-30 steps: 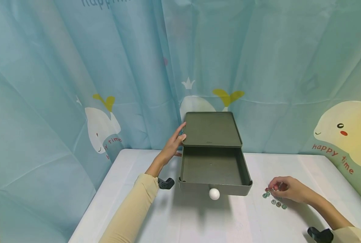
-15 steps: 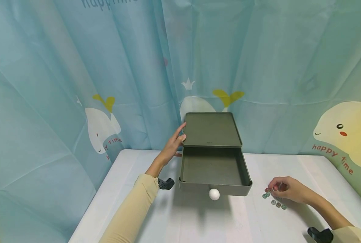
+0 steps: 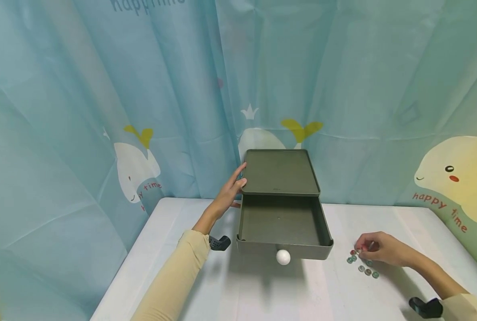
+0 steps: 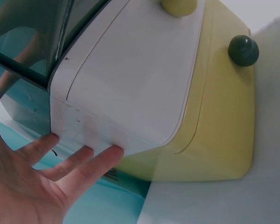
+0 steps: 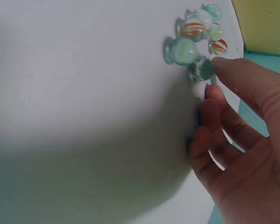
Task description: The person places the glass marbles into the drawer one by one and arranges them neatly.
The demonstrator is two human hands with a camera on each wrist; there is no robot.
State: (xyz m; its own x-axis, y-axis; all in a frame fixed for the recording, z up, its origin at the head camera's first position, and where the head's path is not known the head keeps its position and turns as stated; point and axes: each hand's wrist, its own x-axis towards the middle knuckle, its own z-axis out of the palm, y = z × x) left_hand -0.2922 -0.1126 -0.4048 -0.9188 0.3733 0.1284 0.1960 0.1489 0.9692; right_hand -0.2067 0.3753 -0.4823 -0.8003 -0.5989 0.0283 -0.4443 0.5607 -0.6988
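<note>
An olive-green drawer box [image 3: 282, 171], its drawer [image 3: 285, 249] pulled out, stands on the table. My left hand [image 3: 227, 196] lies along the box's left side; the left wrist view shows spread, straight fingers [image 4: 77, 163] touching its pale lower edge. At the right, my right hand [image 3: 383, 249] is bent down among several small glass marbles [image 3: 368, 271]. Thumb and index finger meet at a pale marble [image 3: 359, 252], pinching it. In the right wrist view the thumb [image 5: 238, 70] hides this pinch and overlaps a dark green marble [image 5: 203, 69]; the other fingers are curled.
The drawer carries a white round knob [image 3: 283, 257]. A white table [image 3: 262, 294] lies under everything. A blue-green curtain [image 3: 182, 111] with whale prints hangs right behind the table. Loose marbles, some orange-striped [image 5: 192, 29], lie just left of and in front of the right hand.
My right hand has risen very slightly, and a green marble below it shows more clearly. My left hand and the drawer box stay put; the head view has tilted up a little.
</note>
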